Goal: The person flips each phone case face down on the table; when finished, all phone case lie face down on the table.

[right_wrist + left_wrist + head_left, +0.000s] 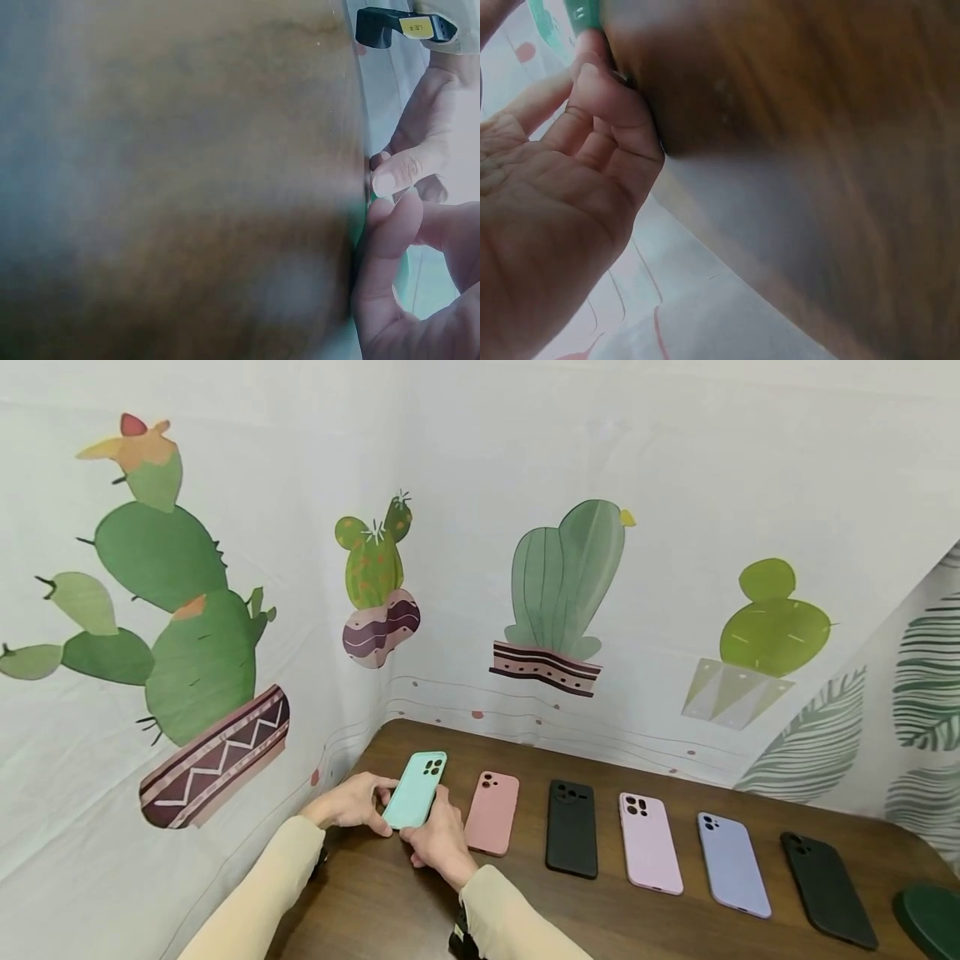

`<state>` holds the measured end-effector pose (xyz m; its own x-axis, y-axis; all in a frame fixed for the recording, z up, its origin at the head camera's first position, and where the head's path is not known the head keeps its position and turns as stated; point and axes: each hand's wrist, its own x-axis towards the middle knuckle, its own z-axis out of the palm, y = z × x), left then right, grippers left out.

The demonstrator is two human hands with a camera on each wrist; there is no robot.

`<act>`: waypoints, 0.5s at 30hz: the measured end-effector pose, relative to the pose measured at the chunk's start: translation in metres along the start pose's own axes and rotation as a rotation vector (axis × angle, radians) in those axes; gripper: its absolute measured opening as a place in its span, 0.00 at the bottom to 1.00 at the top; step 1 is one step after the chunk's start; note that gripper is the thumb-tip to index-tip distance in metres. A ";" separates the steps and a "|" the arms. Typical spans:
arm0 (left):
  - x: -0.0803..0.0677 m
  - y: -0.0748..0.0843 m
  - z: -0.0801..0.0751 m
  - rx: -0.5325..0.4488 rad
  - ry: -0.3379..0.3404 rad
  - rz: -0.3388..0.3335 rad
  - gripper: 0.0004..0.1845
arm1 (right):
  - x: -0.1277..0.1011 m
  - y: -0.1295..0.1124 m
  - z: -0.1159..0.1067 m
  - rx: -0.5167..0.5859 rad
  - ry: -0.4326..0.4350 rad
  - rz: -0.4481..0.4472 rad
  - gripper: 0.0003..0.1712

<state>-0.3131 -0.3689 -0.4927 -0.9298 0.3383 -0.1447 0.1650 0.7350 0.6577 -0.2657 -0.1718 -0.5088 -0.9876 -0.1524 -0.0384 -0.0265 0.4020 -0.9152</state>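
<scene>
At the left end of a row lies a mint-green phone case (pixel 416 789), back up, its camera cutouts at the far end. My left hand (pixel 352 802) holds its lower left side, thumb by the bottom corner and fingers along the edge. From the other side my right hand (pixel 441 837) grips the lower right side, its thumb near the bottom edge. The left wrist view shows only a corner of the green case (pixel 583 13) by the fingertips. In the right wrist view both thumbs almost meet, and fingers cover most of the case.
To the right, on the brown wooden table (pixel 360 902), lie a pink case (pixel 492 814), a black case (pixel 572 831), a lilac case (pixel 651 852), a pale blue case (pixel 733 868) and another black case (pixel 828 893). A dark green round object (pixel 930 918) sits at the right edge. Cactus-print cloth (pixel 465 610) hangs behind.
</scene>
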 end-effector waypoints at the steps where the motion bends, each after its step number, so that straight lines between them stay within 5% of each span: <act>1: 0.000 0.000 0.000 -0.009 0.002 0.000 0.49 | -0.001 0.000 0.000 -0.001 0.003 -0.009 0.51; 15: -0.007 0.005 0.003 -0.164 -0.048 -0.051 0.32 | -0.012 -0.007 -0.004 -0.020 -0.025 -0.100 0.50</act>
<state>-0.3044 -0.3657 -0.4910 -0.9183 0.3336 -0.2133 0.0588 0.6475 0.7598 -0.2537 -0.1693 -0.5008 -0.9758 -0.2145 0.0423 -0.1276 0.4015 -0.9069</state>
